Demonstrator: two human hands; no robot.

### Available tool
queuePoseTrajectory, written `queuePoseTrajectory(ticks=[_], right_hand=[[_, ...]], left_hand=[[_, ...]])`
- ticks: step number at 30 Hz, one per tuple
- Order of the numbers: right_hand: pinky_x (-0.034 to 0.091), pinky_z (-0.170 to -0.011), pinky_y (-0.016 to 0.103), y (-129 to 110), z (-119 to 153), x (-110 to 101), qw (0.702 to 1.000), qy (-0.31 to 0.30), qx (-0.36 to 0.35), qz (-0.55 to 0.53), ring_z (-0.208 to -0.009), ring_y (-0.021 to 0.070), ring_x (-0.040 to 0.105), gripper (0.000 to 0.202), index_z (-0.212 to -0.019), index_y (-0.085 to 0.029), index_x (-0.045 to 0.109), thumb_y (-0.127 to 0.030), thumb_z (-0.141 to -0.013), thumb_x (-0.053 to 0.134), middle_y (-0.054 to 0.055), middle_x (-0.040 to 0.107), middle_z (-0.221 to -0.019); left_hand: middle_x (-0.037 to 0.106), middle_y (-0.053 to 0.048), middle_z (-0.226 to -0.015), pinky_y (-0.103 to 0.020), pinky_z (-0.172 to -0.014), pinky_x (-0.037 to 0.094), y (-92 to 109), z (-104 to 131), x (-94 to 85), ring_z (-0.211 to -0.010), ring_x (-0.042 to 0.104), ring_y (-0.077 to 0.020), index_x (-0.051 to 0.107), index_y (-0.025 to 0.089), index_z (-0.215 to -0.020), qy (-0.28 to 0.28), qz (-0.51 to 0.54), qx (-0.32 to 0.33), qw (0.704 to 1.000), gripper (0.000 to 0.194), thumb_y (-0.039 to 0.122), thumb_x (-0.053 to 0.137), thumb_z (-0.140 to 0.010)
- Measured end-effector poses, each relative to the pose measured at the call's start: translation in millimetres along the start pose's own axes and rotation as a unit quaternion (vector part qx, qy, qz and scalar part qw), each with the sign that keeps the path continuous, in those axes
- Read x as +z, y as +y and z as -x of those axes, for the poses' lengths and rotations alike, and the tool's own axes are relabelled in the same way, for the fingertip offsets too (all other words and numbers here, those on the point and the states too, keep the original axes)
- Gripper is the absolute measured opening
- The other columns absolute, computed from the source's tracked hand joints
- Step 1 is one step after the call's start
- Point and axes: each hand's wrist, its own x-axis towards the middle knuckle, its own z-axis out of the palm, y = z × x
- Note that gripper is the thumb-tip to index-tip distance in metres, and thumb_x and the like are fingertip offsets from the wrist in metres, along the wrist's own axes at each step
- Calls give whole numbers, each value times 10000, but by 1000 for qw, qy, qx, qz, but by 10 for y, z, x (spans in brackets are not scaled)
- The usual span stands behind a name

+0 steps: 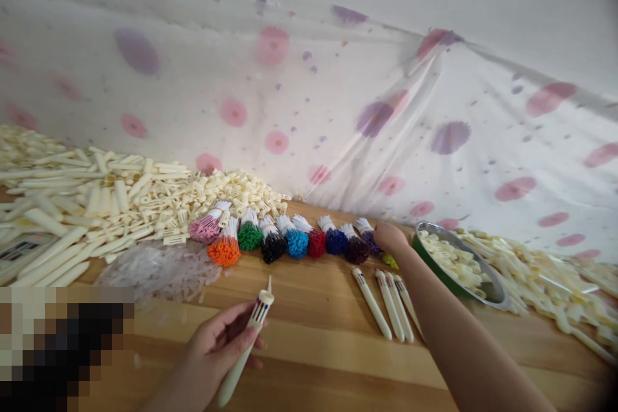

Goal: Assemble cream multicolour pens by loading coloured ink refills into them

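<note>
A white multicolour pen [241, 351] is held in my left hand [224, 341], slanting up to the right. Several coloured sliders show in the slots near its top, and a thin white tip sticks up from it. My right hand [390, 238] is stretched out to the right end of a row of refill bundles, touching or just beside the purple bundle [365, 235]. A yellow-green bundle [390, 261] peeks out below that hand. The right fingers are mostly hidden. Other bundles include an orange one [224, 250], a green one [250, 232] and a red one [317, 243].
Several white pens [371, 302] lie near my right forearm. A green-sided metal bowl [425, 251] holds small cream parts, with more cream pieces [545, 277] beyond it. Pen barrels [58, 232] are heaped at left, near clear plastic pieces [154, 270]. A flowered sheet [299, 96] hangs behind.
</note>
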Motion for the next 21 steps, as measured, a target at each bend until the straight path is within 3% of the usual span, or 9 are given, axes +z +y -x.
queuePoseTrajectory(ticks=[6,11,14,21], right_hand=[[504,-801,388,48,-7,-53,998,-28,-15,-52,-956,198,589,259,-1130,-175,549,-286,-897,528,78,568,-1150],[521,-755,363,132,29,-98,988,-92,-3,-125,-897,184,605,243,-1103,-164,561,-292,-900,522,66,589,-1101],[529,-728,356,145,61,-87,979,-115,13,-166,-866,174,613,251,-1109,-151,552,-287,-900,525,67,596,-1074],[522,-755,373,187,108,-55,974,-107,1,-198,-898,183,606,263,-1128,-160,544,-292,-901,521,73,585,-1107]], left_hand=[[742,-34,-803,-298,-560,584,7,4,15,-697,651,-211,749,234,-871,10,3,-7,1000,407,445,819,-530],[744,-20,-735,-284,-520,572,-43,4,34,-646,657,-214,751,234,-827,57,16,16,998,385,404,844,-495],[751,-32,-783,-304,-535,582,-42,-5,20,-682,676,-245,753,228,-820,46,15,-11,999,405,409,851,-471],[755,-34,-801,-328,-570,591,9,-14,-16,-708,688,-272,755,235,-820,34,-1,-28,999,397,408,848,-475]])
